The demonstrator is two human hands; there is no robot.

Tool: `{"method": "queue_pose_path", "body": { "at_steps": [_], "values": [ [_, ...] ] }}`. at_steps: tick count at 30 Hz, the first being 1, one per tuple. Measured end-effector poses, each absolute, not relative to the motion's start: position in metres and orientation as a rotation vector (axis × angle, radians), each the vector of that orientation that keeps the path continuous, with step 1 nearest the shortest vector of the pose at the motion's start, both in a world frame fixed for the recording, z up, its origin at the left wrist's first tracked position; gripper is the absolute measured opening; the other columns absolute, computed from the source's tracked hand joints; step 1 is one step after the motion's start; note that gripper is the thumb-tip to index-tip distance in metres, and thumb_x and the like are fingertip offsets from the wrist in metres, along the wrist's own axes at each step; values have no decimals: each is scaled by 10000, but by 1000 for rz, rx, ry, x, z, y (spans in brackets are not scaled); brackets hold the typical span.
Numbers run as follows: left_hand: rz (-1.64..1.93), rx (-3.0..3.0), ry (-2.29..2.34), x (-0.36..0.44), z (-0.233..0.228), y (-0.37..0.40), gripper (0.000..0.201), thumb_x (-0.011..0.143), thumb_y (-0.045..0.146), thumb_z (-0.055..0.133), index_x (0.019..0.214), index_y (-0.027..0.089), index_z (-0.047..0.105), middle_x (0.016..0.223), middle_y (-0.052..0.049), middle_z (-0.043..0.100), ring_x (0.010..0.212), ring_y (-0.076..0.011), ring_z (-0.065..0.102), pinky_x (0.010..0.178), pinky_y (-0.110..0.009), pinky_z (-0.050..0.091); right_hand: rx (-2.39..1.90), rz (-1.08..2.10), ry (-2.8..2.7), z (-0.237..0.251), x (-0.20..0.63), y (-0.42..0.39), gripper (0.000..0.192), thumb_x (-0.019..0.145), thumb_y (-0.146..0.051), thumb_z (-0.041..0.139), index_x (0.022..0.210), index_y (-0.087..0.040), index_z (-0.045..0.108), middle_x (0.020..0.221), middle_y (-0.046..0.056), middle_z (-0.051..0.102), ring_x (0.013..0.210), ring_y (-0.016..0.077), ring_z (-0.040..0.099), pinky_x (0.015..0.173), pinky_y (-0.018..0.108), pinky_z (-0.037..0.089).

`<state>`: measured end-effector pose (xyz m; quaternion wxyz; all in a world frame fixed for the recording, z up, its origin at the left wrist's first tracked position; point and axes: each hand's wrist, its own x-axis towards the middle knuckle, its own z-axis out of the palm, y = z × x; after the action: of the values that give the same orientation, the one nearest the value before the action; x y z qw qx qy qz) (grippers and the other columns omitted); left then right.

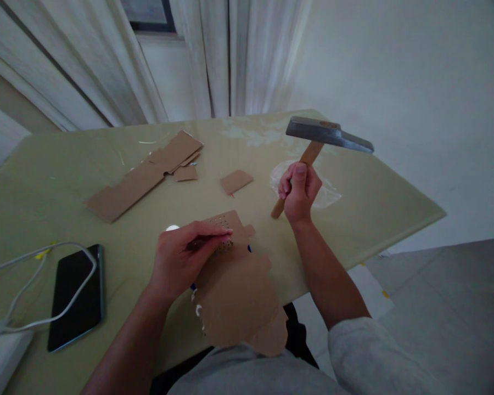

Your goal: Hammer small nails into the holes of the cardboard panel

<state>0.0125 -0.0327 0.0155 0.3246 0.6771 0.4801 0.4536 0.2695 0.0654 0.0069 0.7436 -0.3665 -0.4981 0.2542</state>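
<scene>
My right hand (298, 191) grips the wooden handle of a hammer (328, 134), whose metal head is raised above the table (45, 181). My left hand (185, 255) presses its pinched fingertips onto a brown cardboard piece (239, 291) that hangs over the table's near edge. Beside those fingertips the cardboard carries a patch of small holes. Whether the fingers pinch something small there, I cannot tell.
A long cardboard strip (142, 175) and two small cardboard scraps (236, 181) lie further back. A black phone (77, 296) with a white cable (33, 263) across it lies at the left. A clear plastic sheet (327, 192) lies under the hammer. Curtains hang behind.
</scene>
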Motion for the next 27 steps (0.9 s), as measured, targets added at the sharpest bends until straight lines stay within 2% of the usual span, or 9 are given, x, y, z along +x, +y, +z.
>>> {"method": "queue_pose_path", "body": {
  "at_steps": [7, 27],
  "values": [
    [1202, 1886, 1187, 13, 14, -32, 56, 933, 320, 865, 934, 321, 921, 939, -7, 905, 862, -222, 880, 812, -307, 721, -812, 552, -1093, 7, 269, 66, 609, 990, -802, 688, 762, -271, 497, 542, -104, 379, 395, 79, 337, 374, 239, 254],
    [1190, 1945, 1068, 12, 17, -30, 153, 981, 219, 797, 909, 301, 904, 950, -8, 906, 867, -196, 882, 829, -289, 713, -809, 558, -1085, 8, 268, 66, 610, 995, -805, 676, 762, -273, 490, 538, -106, 373, 389, 79, 331, 366, 250, 250]
  ]
}}
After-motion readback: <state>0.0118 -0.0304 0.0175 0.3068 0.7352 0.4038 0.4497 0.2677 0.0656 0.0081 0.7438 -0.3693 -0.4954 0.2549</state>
